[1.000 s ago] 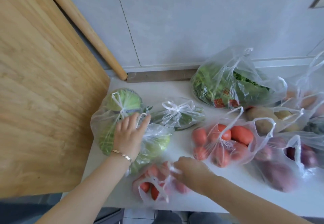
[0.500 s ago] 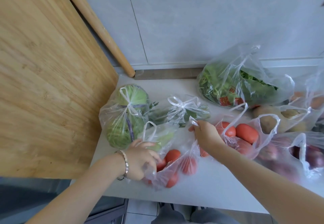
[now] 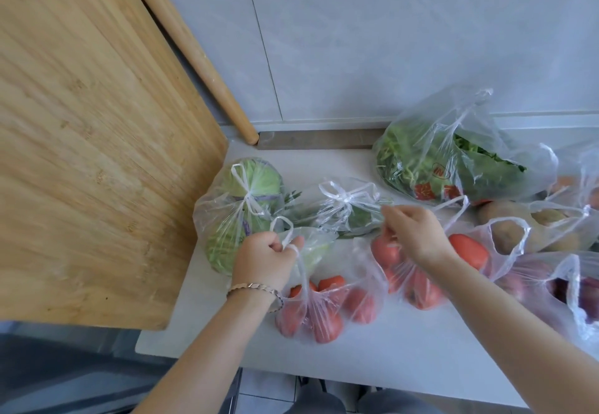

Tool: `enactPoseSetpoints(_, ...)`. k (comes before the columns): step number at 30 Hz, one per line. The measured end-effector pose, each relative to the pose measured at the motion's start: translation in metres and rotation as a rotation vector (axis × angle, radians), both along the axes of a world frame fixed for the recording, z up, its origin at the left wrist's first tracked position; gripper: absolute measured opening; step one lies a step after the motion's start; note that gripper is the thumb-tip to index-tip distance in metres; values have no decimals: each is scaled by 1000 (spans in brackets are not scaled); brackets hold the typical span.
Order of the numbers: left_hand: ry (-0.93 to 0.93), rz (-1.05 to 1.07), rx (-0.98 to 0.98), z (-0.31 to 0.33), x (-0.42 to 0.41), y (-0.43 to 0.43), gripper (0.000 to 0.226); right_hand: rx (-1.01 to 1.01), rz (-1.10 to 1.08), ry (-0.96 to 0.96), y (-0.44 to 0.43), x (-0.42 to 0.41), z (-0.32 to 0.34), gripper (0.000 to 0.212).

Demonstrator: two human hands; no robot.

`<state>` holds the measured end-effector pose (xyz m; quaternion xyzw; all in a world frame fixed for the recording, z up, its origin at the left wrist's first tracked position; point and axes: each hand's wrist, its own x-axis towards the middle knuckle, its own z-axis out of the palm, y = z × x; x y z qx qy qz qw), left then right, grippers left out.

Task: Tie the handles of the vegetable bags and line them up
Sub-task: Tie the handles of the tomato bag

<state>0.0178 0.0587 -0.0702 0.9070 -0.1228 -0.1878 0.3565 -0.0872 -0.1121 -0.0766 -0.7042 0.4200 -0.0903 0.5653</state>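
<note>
Now the left hand (image 3: 264, 259) grips one handle of the tomato bag (image 3: 324, 313) and the right hand (image 3: 413, 232) pinches the other. The bag sits at six o'clock on the bench (image 3: 405, 358), with the tied cabbage bag (image 3: 233, 215) at ten.

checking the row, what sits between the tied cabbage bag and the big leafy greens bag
Head view: a small tied bag of greens lies between the cabbage bag and the leafy greens bag.

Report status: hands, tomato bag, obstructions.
Left hand grips one tomato bag handle; right hand pinches the other. Not yet tied. Second tomato bag close right.
</note>
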Motion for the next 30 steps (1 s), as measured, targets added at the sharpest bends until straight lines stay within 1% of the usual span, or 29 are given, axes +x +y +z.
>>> enactPoseSetpoints(2,215,76,-141,3,-3,-5,53,315,-137,-227,-5,1,16,42)
enactPoseSetpoints(3,353,131,-223,3,-6,-8,47,387,-161,-285,-7,1,24,42)
enactPoseSetpoints(4,449,160,-276,2,-7,-11,38,360,-144,-281,-8,1,30,41)
enactPoseSetpoints(5,465,156,-275,1,-8,-12,32,270,-96,-232,-8,0,33,40)
enactPoseSetpoints(6,451,158,-283,1,-10,-13,29,152,-14,-144,-6,-1,35,39)
enactPoseSetpoints(7,451,174,-314,-1,-10,-14,27,41,100,-14,0,-4,35,40)
enactPoseSetpoints(8,482,196,-359,0,-11,-14,25,-50,230,146,8,-6,32,45)
enactPoseSetpoints(10,549,218,-410,0,-11,-15,21,-180,481,450,27,-12,21,56)
enactPoseSetpoints(11,557,220,-411,0,-10,-14,19,-243,572,544,37,-14,15,57)
enactPoseSetpoints(12,560,229,-420,-1,-9,-14,18,-312,623,599,46,-15,7,55)
enactPoseSetpoints(14,575,243,-453,-1,-6,-13,15,-468,632,631,56,-15,-8,40)
enactPoseSetpoints(15,582,236,-463,0,-6,-13,13,-519,627,643,57,-15,-15,34)
enactPoseSetpoints(16,586,215,-469,1,-7,-12,11,-511,604,627,57,-13,-18,32)
enactPoseSetpoints(17,591,179,-472,1,-8,-10,9,-433,554,588,54,-12,-20,32)
enactPoseSetpoints(18,597,139,-469,2,-9,-9,8,-311,484,526,50,-12,-20,32)
enactPoseSetpoints(19,602,95,-461,1,-9,-7,10,-203,416,434,46,-11,-17,31)
enactPoseSetpoints(21,626,7,-452,-2,-10,-2,22,-110,298,276,37,-9,-6,25)
enactPoseSetpoints(23,662,-74,-452,-5,-10,0,37,-9,202,142,29,-5,-1,25)
enactPoseSetpoints(24,670,-124,-442,-7,-11,0,41,143,172,91,29,-4,2,22)
enactPoseSetpoints(25,672,-180,-425,-8,-13,-1,43,322,143,60,30,-2,5,17)
enactPoseSetpoints(26,673,-228,-407,-8,-14,-2,44,454,133,74,30,-2,5,16)
enactPoseSetpoints(28,674,-266,-388,-10,-15,-5,50,555,132,155,29,-3,1,31)
enactPoseSetpoints(30,673,-263,-389,-11,-13,-6,54,681,116,155,24,-4,1,34)
